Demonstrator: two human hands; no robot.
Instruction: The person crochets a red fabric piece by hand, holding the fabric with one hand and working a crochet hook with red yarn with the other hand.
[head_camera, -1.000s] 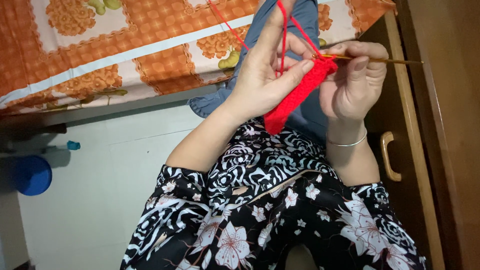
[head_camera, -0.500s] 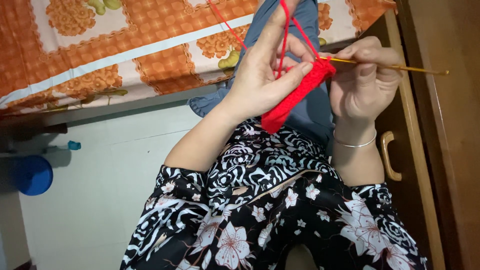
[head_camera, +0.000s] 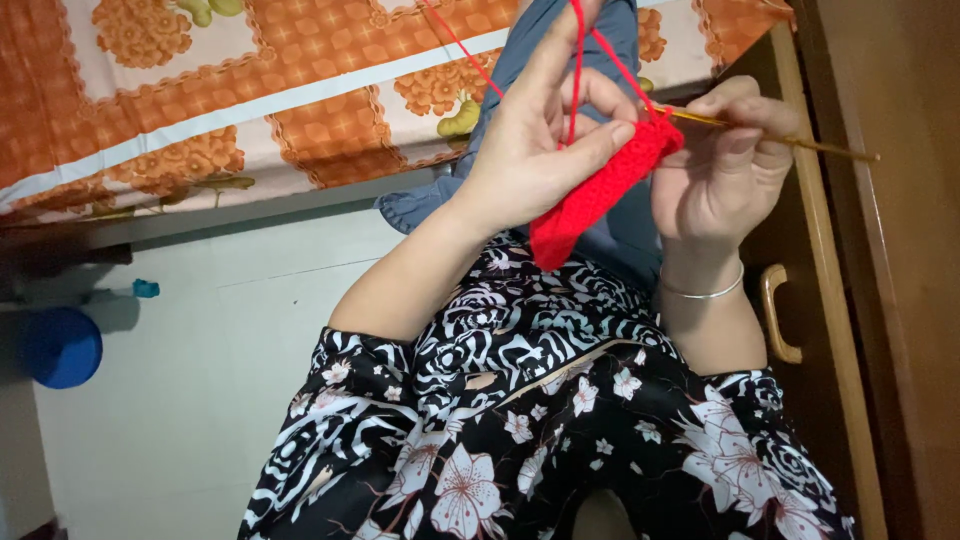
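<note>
My left hand (head_camera: 540, 150) pinches the top of a narrow red crocheted strip (head_camera: 590, 200), which hangs down toward my lap. Red yarn (head_camera: 577, 70) runs up over my raised left index finger and out of the top of the view. My right hand (head_camera: 725, 165), with a silver bangle at the wrist, grips a thin golden crochet hook (head_camera: 800, 142). The hook's tip is at the upper end of the strip and its shaft points right. Both hands are close together above my black-and-white floral dress (head_camera: 560, 420).
A bed with an orange patterned sheet (head_camera: 220, 110) spans the upper left. Blue-grey cloth (head_camera: 560, 60) hangs behind my hands. A wooden cabinet with a curved handle (head_camera: 775, 310) stands on the right. A blue round container (head_camera: 60, 345) sits on the pale floor at left.
My right hand has shifted slightly right with the hook, so more of its shaft shows. The left hand keeps its hold on the strip.
</note>
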